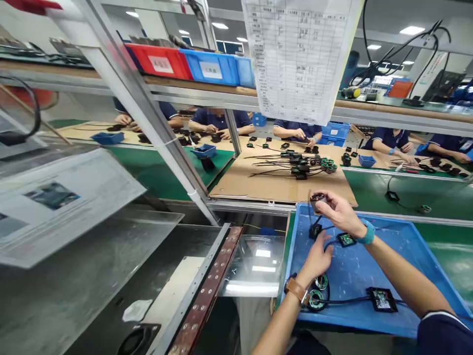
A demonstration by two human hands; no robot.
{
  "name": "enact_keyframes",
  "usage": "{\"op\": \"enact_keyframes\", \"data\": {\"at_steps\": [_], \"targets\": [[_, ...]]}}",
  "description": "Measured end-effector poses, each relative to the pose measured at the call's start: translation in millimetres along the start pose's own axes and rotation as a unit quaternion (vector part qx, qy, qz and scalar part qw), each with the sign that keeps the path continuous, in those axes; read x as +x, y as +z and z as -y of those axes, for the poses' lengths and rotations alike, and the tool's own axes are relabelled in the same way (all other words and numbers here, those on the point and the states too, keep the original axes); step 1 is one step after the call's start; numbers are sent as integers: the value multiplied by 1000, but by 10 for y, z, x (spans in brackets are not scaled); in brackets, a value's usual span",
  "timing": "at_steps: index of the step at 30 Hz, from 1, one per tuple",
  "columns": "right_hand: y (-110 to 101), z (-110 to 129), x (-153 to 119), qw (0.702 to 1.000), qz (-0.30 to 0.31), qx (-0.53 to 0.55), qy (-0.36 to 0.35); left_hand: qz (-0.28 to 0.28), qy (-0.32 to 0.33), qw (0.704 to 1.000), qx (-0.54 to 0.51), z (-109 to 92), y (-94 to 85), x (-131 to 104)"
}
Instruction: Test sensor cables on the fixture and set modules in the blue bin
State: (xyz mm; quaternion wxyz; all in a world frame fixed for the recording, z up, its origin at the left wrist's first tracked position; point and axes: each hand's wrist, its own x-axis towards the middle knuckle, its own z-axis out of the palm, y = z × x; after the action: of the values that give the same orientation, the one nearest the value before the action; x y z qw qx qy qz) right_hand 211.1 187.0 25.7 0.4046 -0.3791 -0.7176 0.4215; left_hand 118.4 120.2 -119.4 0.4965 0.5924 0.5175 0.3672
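Observation:
Over the far left corner of a blue tray (354, 315), my right hand (342, 214), with a teal wristband, grips a small round dark part (318, 201) from which a cable hangs. Lower down is my left hand (318, 259), a brown-strapped watch on its wrist. Its fingers are apart, close to a black square housing (315, 230); whether they touch it or the cable there I cannot make out. A green circuit board in a black case (346, 240) lies beside them. Nearer me in the tray are round green boards (316, 299) and another cased board (383, 300) on black cable.
Beyond the tray, cardboard (236, 185) bears a pile of cabled parts (299, 165). Metal shelf posts (177, 148) and a hanging paper sheet (295, 59) stand before me. Red (158, 61) and blue bins (210, 66) line the shelf. Co-workers' hands (301, 134) work across the bench.

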Motion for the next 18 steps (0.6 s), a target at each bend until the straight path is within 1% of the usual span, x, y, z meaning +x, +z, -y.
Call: {"op": "enact_keyframes", "data": {"at_steps": [2,5,7,8,10,12,14,16,18], "targets": [[4,-49,10,999,-30,18,15,-42,-15,998,42,-6,-43,16],[-90,-76,-7,993,-111,37,17,-112,-46,986,114,31,-164,-37],[-195,-49,-25,983,-175,58,-10,-123,-75,979,141,75,-203,-38],[-250,-28,-35,976,-204,71,-28,-113,-87,979,146,92,-199,-11],[-349,17,-58,964,-241,94,-57,-60,-87,984,140,98,-140,89],[-433,57,-83,957,-262,101,-76,23,-59,991,121,53,-31,209],[-527,90,-98,946,-295,93,-97,101,-23,989,106,-25,107,290],[-680,121,-92,920,-362,77,-129,160,9,981,106,-103,246,304],[-928,159,-79,872,-448,68,-182,206,45,970,121,-156,373,266]]}}
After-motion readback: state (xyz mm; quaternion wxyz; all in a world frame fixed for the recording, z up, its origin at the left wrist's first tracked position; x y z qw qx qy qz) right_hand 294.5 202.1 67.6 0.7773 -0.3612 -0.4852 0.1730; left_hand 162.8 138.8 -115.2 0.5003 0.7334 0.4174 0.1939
